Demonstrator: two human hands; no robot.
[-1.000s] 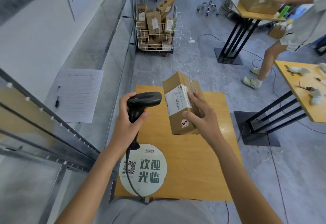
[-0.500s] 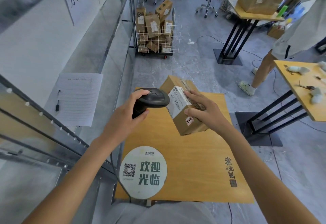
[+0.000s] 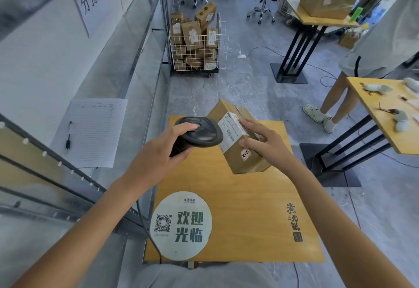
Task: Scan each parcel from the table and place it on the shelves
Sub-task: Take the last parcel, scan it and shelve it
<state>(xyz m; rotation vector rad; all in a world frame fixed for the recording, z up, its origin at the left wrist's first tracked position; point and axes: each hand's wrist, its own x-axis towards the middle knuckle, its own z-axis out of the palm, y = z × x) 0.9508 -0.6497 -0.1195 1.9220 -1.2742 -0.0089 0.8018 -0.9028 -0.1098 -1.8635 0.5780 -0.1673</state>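
Scanner: gripped by left hand, fingers curled round the handle; head has swung in from a second ago and now sits just beside the label.
Parcel: held above the table by right hand, thumb under the label, fingers spread over the top; tilted further toward the scanner than before.
Status: scan likely under way; shelving not yet done.

Both bare forearms extend forward from the lower corners and converge toward the centre, the left hand curled around a handle with its thumb lying on top, the right hand raised opposite it, fingers spread over one face of what it grips and thumb pressed against the near side.
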